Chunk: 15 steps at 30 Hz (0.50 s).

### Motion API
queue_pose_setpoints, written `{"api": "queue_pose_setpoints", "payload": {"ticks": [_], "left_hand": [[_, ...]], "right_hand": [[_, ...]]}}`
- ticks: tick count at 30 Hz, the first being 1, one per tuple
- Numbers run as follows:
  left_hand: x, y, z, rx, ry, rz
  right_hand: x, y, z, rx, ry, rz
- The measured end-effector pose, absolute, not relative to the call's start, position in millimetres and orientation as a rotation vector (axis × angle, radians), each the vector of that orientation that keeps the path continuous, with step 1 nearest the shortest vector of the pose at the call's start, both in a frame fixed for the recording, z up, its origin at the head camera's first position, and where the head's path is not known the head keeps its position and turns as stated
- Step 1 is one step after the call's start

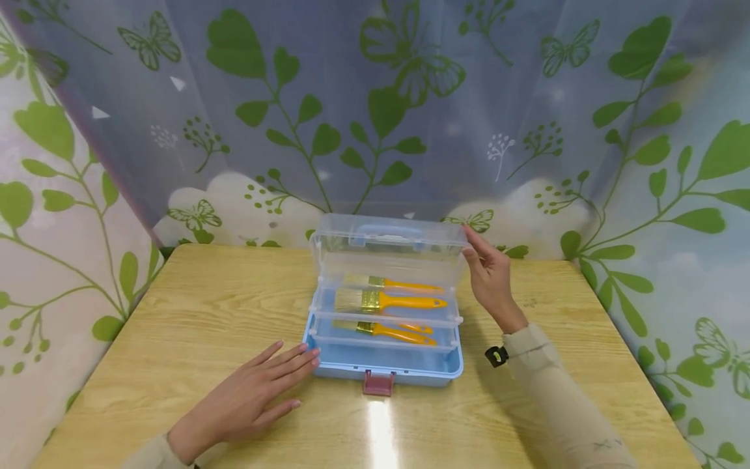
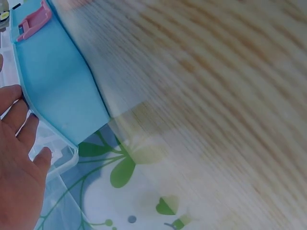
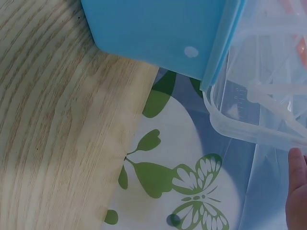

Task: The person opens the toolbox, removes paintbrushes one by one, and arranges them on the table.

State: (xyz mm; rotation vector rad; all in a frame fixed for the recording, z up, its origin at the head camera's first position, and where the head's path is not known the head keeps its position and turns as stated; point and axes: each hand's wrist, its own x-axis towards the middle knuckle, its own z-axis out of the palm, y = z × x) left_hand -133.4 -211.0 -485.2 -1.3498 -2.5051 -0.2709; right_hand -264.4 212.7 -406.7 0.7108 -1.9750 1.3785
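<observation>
A light-blue storage box [image 1: 418, 376] stands on the table with its clear lid [image 1: 334, 228] raised at the back. Clear trays [image 1: 328, 342] inside are fanned out in steps. Several paintbrushes [image 1: 413, 302] with yellow-orange handles lie in them, bristles to the left. My left hand [image 1: 252, 394] rests its fairly straight fingertips against the box's front left corner. With thumb and fingers, my right hand [image 1: 491, 280] holds the lid's right corner; in the right wrist view one digit [image 3: 297, 170] meets the lid's edge. A reddish-pink latch [image 1: 379, 383] hangs at the box's front.
The wooden table [image 1: 222, 293] extends on both sides of the box. Behind it hangs a curtain [image 1: 328, 78] patterned with leaves and butterflies. A small black device [image 1: 497, 355] sits at my right wrist.
</observation>
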Motion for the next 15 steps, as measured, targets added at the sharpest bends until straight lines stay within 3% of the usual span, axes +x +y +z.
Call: {"api": "queue_pose_setpoints", "payload": {"ticks": [15], "left_hand": [[-132.5, -207.4, -486.9, -1.318, -2.516, -0.317]], "right_hand": [[-271.1, 221.6, -422.7, 0.607, -2.075, 1.498]]}}
